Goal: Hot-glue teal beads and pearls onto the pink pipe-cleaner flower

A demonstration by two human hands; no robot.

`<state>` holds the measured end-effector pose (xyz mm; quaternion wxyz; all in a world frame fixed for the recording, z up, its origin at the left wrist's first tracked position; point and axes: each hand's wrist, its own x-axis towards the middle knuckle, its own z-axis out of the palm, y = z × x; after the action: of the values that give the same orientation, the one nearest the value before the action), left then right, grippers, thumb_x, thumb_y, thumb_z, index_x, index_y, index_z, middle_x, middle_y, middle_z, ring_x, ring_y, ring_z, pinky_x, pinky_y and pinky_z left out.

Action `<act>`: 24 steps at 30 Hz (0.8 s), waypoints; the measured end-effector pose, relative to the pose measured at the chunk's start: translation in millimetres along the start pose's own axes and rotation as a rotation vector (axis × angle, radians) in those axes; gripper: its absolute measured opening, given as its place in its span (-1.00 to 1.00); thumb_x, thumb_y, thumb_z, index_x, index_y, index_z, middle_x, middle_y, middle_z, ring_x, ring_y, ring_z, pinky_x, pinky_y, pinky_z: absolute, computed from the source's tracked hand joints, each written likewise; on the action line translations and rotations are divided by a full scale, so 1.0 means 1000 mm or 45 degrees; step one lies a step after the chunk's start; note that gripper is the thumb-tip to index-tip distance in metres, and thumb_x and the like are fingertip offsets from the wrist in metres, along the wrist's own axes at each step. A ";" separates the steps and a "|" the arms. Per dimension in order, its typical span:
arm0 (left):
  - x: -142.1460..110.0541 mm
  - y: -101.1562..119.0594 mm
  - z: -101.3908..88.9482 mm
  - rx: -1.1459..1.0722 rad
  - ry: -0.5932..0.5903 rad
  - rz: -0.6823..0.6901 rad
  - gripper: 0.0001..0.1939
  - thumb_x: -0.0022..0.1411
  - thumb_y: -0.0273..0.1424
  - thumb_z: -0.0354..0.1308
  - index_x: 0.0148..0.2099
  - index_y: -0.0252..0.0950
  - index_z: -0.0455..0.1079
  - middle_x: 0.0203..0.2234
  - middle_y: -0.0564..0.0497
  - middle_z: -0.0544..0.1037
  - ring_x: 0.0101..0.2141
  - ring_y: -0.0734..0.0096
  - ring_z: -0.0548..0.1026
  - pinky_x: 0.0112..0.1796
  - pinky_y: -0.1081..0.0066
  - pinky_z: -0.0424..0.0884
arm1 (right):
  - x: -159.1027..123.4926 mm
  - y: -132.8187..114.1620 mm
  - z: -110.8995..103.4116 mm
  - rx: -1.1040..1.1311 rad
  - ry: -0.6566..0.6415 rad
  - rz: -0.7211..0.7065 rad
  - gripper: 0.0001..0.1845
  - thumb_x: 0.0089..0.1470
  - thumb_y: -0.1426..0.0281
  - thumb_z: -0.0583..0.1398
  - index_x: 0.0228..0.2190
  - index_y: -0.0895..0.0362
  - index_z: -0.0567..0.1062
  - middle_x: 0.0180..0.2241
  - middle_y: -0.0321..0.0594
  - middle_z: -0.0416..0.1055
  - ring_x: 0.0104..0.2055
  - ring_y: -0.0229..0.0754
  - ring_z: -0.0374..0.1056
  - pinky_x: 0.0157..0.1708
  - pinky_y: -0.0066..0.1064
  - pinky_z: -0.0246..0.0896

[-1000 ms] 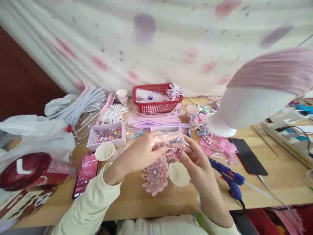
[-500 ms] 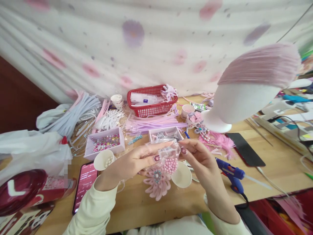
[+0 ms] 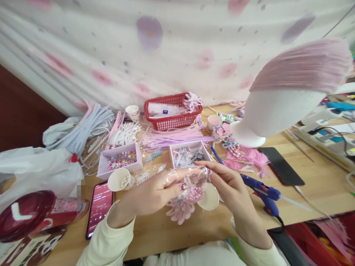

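- left hand: thumb and fingers closed on clear bag, thumb on near side, fingers stretched along the top
- right hand: thumb and fingertips pinching right end of same bag, hand raised over table
- clear bag held up between both hands, near middle of table; pink beads bunched at its lower part
- pink flower just below bag and left hand, partly covered
- empty-looking paper cup right of flower, rim partly behind bag
- cup of white beads left of left hand; lit phone just left of that, screen up
- white box of gems on left, far of bead cup
- second white box beyond hands, holds small pale and silvery pieces
- blue pen at right side of second box
- lilac and pink stems lie between second box and red basket; basket at far side, packets inside
- blue glue gun right of right hand, lying on its side, pale stick out the back
- dark phone farther right, cable at near end
- white head form on far right, leaning, pink cap on top
- pink feathers between head form and glue gun
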<state>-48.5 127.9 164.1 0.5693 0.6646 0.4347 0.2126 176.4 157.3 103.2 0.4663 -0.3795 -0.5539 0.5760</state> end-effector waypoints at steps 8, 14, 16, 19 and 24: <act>0.002 0.002 0.011 0.021 0.091 -0.070 -0.47 0.46 -0.35 -0.02 0.42 -0.11 0.31 0.38 0.00 0.40 0.40 0.20 0.27 0.41 0.11 0.11 | -0.005 0.006 0.007 0.162 0.059 0.009 -0.66 0.19 0.06 0.38 -0.10 -0.02 0.70 -0.24 -0.14 0.69 -0.32 -0.13 0.61 -0.31 -0.38 0.59; 0.001 -0.006 0.017 0.055 0.001 -0.091 -0.51 0.46 -0.35 -0.02 0.36 0.00 0.38 -0.30 0.02 0.71 0.04 0.09 0.62 0.01 0.20 0.54 | 0.000 0.000 0.006 0.072 -0.095 0.003 -0.65 0.10 0.01 0.42 -0.31 0.04 0.75 -0.43 -0.17 0.65 -0.39 -0.12 0.60 -0.38 -0.40 0.55; -0.001 -0.006 0.017 0.042 -0.016 -0.093 -0.55 0.47 -0.36 -0.04 0.30 -0.05 0.43 -0.41 0.06 0.67 -0.16 0.16 0.66 -0.10 0.26 0.54 | 0.002 -0.003 0.003 0.058 -0.148 0.007 -0.65 0.08 0.01 0.43 -0.30 0.03 0.75 -0.45 -0.17 0.65 -0.42 -0.13 0.58 -0.40 -0.40 0.55; -0.005 -0.003 0.017 0.065 -0.021 -0.098 -0.63 0.47 -0.39 -0.06 0.11 -0.10 0.54 -0.46 0.09 0.63 -0.33 0.26 0.61 -0.17 0.32 0.50 | 0.004 -0.008 -0.001 -0.004 -0.219 0.010 -0.73 0.13 0.10 0.41 -0.23 0.00 0.76 -0.33 -0.14 0.69 -0.32 -0.09 0.62 -0.32 -0.36 0.57; -0.006 -0.001 0.018 0.190 0.041 -0.113 -0.67 0.42 -0.40 -0.02 -0.23 -0.13 0.59 -0.49 0.07 0.62 -0.35 0.25 0.58 -0.23 0.34 0.46 | 0.008 -0.005 -0.003 -0.128 -0.242 -0.087 -0.78 0.16 0.12 0.40 -0.25 -0.03 0.76 -0.27 -0.13 0.70 -0.26 -0.07 0.63 -0.24 -0.31 0.58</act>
<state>-37.7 112.5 159.8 0.5199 0.6818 0.4875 0.1649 178.1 165.4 108.9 0.4114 -0.3268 -0.6365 0.5647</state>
